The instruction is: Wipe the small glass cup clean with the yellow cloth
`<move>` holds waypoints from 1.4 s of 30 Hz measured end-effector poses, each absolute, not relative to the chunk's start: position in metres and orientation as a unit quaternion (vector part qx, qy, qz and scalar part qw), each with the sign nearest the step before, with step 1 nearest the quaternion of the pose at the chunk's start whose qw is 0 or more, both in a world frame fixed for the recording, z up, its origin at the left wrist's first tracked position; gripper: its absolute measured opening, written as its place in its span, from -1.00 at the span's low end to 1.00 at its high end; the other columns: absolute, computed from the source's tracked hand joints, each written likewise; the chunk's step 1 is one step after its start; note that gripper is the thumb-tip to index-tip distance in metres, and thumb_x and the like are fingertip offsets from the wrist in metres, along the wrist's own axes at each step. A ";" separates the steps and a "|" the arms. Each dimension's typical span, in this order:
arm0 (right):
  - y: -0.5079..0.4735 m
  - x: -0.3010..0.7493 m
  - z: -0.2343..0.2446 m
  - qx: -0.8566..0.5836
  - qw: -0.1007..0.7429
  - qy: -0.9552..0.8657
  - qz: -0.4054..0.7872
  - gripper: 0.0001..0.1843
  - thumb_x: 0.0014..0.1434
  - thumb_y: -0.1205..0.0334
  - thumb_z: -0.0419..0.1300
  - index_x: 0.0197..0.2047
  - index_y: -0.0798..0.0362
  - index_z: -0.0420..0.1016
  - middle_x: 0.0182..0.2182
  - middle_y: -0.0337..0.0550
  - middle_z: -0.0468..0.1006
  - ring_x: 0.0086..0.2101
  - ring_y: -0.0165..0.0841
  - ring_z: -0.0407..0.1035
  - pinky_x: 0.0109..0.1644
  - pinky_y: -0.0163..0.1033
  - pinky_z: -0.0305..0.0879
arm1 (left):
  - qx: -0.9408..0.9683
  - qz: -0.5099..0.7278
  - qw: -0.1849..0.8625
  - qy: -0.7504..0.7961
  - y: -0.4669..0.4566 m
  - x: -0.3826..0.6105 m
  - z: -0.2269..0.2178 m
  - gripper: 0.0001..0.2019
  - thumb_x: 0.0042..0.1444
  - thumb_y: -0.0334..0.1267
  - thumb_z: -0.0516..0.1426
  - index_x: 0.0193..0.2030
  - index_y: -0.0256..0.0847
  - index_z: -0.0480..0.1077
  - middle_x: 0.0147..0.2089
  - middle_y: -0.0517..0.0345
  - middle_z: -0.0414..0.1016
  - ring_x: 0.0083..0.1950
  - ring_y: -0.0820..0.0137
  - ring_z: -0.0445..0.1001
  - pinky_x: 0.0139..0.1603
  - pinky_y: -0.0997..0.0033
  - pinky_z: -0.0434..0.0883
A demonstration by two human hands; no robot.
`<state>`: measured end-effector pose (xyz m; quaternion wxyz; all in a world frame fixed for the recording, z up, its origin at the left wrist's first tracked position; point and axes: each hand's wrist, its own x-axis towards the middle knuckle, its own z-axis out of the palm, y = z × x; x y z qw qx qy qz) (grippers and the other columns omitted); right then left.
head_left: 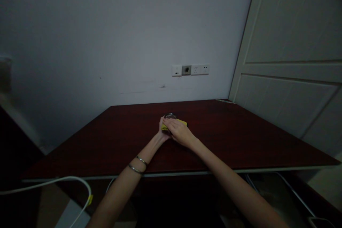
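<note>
In the head view both hands meet over the middle of the dark red table (128,142). My left hand (161,130) is closed around a glass-like object with a round dark rim (170,115), most of it hidden by fingers and cloth; whether it is a cup or a jar I cannot tell. Over it lies a yellow cloth (182,122). My right hand (179,131) presses this cloth against the object, fingers together and pointing left. Two metal bangles (137,165) circle my left forearm.
Behind the table rises a pale wall with sockets (200,69). A white panelled door (288,92) stands along the right side. A white cable (77,178) with a yellow tag loops at the front left, and another cable (296,192) hangs below the front edge at right.
</note>
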<state>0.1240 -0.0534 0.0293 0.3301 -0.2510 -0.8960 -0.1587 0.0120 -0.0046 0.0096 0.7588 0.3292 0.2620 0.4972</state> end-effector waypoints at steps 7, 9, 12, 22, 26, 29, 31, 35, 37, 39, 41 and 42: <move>-0.055 0.141 0.023 -0.225 0.382 -0.892 -0.086 -0.48 0.07 0.49 0.00 0.14 0.13 0.18 0.04 0.03 0.39 0.05 -0.27 0.28 0.12 -0.10 0.24 | 0.225 0.520 0.784 0.253 0.001 0.009 0.011 -0.57 0.00 0.07 -0.04 -0.48 -0.31 0.35 -0.59 0.07 0.39 -0.57 0.40 0.36 -0.58 0.46 0.29; -0.052 0.147 0.021 -0.228 0.445 -0.864 -0.058 -0.53 0.12 0.45 -0.01 0.12 0.08 0.21 0.00 -0.02 0.43 0.01 -0.31 0.32 0.08 -0.13 0.28 | 0.248 0.497 0.784 0.278 0.000 0.007 0.012 -0.50 -0.03 0.16 -0.08 -0.47 -0.30 0.36 -0.64 0.10 0.35 -0.68 0.45 0.26 -0.68 0.49 0.19; -0.041 0.154 0.026 -0.247 0.531 -0.809 -0.053 -0.55 0.15 0.41 -0.03 0.12 0.07 0.22 0.00 -0.03 0.43 0.01 -0.32 0.32 0.10 -0.14 0.28 | 0.306 0.457 0.784 0.289 -0.001 0.005 0.013 -0.39 -0.07 0.26 -0.15 -0.48 -0.31 0.36 -0.69 0.09 0.32 -0.80 0.55 0.04 -0.78 0.53 0.05; 0.001 0.143 0.044 -0.237 0.393 -0.881 -0.113 -0.41 0.11 0.47 -0.04 0.23 0.10 0.05 0.17 0.04 0.20 0.18 -0.28 0.07 0.22 -0.03 0.09 | 0.368 0.428 0.772 0.291 -0.003 0.002 0.016 -0.36 -0.06 0.29 -0.22 -0.54 -0.29 0.33 -0.72 0.04 0.33 -0.84 0.50 0.05 -0.82 0.46 0.14; -0.004 0.142 0.036 -0.242 0.397 -0.876 -0.129 -0.38 0.12 0.49 -0.07 0.26 0.14 -0.03 0.20 0.07 0.15 0.20 -0.29 -0.01 0.25 -0.04 0.04 | 0.397 0.422 0.763 0.288 -0.003 0.000 0.017 -0.36 -0.06 0.30 -0.21 -0.53 -0.28 0.33 -0.71 0.03 0.35 -0.85 0.52 0.03 -0.83 0.45 0.14; -0.008 0.146 0.030 -0.245 0.405 -0.872 -0.129 -0.38 0.12 0.50 -0.08 0.26 0.15 -0.04 0.19 0.08 0.15 0.21 -0.29 -0.02 0.25 -0.05 0.04 | 0.404 0.418 0.760 0.290 -0.002 0.000 0.016 -0.35 -0.05 0.29 -0.23 -0.51 -0.30 0.34 -0.70 0.03 0.34 -0.86 0.54 0.01 -0.84 0.46 0.11; -0.010 0.149 0.025 -0.249 0.415 -0.867 -0.122 -0.37 0.11 0.51 -0.07 0.27 0.15 -0.05 0.20 0.07 0.15 0.21 -0.29 -0.02 0.25 -0.05 0.05 | 0.396 0.425 0.760 0.292 -0.002 0.001 0.016 -0.33 -0.03 0.28 -0.26 -0.51 -0.31 0.34 -0.71 0.05 0.32 -0.86 0.56 -0.02 -0.85 0.47 0.09; -0.015 0.151 0.014 -0.253 0.427 -0.862 -0.107 -0.32 0.07 0.54 -0.06 0.27 0.12 -0.07 0.20 0.06 0.13 0.21 -0.27 -0.02 0.23 -0.02 0.09 | 0.372 0.442 0.759 0.301 0.000 0.000 0.016 -0.34 -0.03 0.26 -0.27 -0.54 -0.31 0.34 -0.71 0.03 0.32 -0.86 0.57 -0.05 -0.85 0.50 0.03; -0.018 0.150 0.011 -0.250 0.424 -0.864 -0.108 -0.30 0.05 0.56 -0.06 0.27 0.12 -0.06 0.20 0.06 0.14 0.21 -0.27 -0.03 0.23 -0.01 0.09 | 0.355 0.452 0.760 0.305 0.000 0.000 0.016 -0.36 -0.03 0.24 -0.24 -0.54 -0.31 0.34 -0.70 0.03 0.33 -0.86 0.57 -0.04 -0.84 0.51 0.02; -0.024 0.147 0.009 -0.250 0.418 -0.866 -0.114 -0.30 0.03 0.58 -0.07 0.26 0.14 -0.03 0.19 0.08 0.16 0.21 -0.27 -0.01 0.23 0.01 0.08 | 0.323 0.480 0.755 0.308 0.000 0.000 0.015 -0.41 -0.03 0.22 -0.19 -0.54 -0.30 0.34 -0.70 0.07 0.32 -0.85 0.56 -0.02 -0.83 0.52 0.00; -0.031 0.142 0.007 -0.256 0.414 -0.865 -0.120 -0.30 0.01 0.59 -0.08 0.25 0.17 0.00 0.17 0.10 0.19 0.20 -0.26 0.01 0.24 0.04 0.04 | 0.283 0.519 0.748 0.303 0.001 0.000 0.014 -0.47 -0.02 0.17 -0.13 -0.53 -0.29 0.35 -0.72 0.12 0.31 -0.83 0.53 0.05 -0.81 0.52 0.02; -0.034 0.138 0.006 -0.261 0.412 -0.864 -0.121 -0.30 -0.01 0.60 -0.08 0.24 0.18 0.01 0.16 0.09 0.21 0.19 -0.26 0.02 0.24 0.05 0.02 | 0.264 0.538 0.744 0.295 0.001 0.000 0.013 -0.50 -0.01 0.14 -0.10 -0.53 -0.29 0.36 -0.72 0.14 0.31 -0.81 0.51 0.11 -0.79 0.52 0.06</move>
